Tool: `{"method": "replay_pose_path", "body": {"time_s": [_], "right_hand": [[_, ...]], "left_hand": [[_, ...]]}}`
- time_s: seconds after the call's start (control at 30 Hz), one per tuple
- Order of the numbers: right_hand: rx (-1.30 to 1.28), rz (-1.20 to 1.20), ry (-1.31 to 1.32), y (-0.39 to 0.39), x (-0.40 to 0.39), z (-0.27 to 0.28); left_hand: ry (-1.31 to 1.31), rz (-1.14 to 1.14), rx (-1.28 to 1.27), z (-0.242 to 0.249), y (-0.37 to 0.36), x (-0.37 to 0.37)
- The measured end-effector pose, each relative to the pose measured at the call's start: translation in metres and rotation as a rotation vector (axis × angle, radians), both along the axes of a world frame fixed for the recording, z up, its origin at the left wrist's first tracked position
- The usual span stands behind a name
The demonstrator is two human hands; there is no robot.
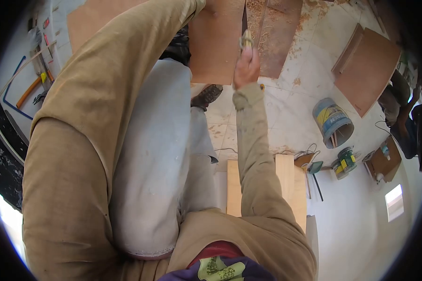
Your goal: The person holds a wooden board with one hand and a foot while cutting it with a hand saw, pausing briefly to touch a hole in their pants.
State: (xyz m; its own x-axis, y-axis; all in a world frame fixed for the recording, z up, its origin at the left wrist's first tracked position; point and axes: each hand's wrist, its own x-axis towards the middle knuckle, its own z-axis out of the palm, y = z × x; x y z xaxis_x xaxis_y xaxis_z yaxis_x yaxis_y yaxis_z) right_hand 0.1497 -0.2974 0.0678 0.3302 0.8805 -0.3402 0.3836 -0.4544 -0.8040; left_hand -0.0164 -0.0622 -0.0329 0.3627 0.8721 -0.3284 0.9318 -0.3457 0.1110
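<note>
My right hand (247, 68) is closed around a short yellowish object (247, 39), whose kind I cannot make out. It is above the near part of a reddish-brown board (279, 47) strewn with wood shavings (256, 21). A second brown board (213, 51) lies just left of it, with a dark narrow gap between the two. At the top edge, my left hand (210, 6) shows only in part beyond its sleeve, over the left board. Its fingers are cut off by the frame. My bent leg in pale trousers (150, 154) rests beside the boards.
A blue bucket (332, 122) lies tipped on the tiled floor, with green-and-yellow cans (346, 159) near it. Another board (368, 70) stands toward a person (398, 103) at right. Pale wood panels (286, 175) are beneath my right arm. Hand tools, one orange-handled (28, 92), lie left.
</note>
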Motion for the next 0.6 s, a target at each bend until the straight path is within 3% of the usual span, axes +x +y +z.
{"method": "replay_pose_path", "body": {"time_s": [0.1,0.2,0.23,0.3,0.33,0.37,0.5,0.6], "right_hand": [[-0.183,-0.113,0.067,-0.103,-0.012,0.096],[-0.097,-0.099,0.074,-0.085,-0.013,0.076],[-0.157,-0.101,0.036,-0.045,-0.015,0.053],[0.080,-0.086,-0.100,0.027,-0.009,-0.033],[0.109,-0.078,-0.139,0.061,-0.007,-0.044],[0.034,-0.095,-0.042,0.081,-0.002,-0.064],[-0.301,-0.181,0.368,0.090,0.001,-0.017],[0.026,-0.004,-0.010,0.053,-0.004,-0.023]], "left_hand": [[0.034,0.019,0.125,-0.024,-0.002,0.000],[0.076,0.054,0.302,-0.065,-0.008,0.000],[0.044,0.110,0.165,-0.041,-0.012,0.009],[0.069,0.065,0.163,-0.029,-0.012,0.007],[0.086,0.056,0.177,-0.030,-0.010,0.005],[0.103,0.052,0.201,-0.030,-0.006,0.005],[0.138,0.064,0.203,-0.033,-0.012,0.003],[0.179,0.073,0.225,-0.036,-0.018,-0.001]]}}
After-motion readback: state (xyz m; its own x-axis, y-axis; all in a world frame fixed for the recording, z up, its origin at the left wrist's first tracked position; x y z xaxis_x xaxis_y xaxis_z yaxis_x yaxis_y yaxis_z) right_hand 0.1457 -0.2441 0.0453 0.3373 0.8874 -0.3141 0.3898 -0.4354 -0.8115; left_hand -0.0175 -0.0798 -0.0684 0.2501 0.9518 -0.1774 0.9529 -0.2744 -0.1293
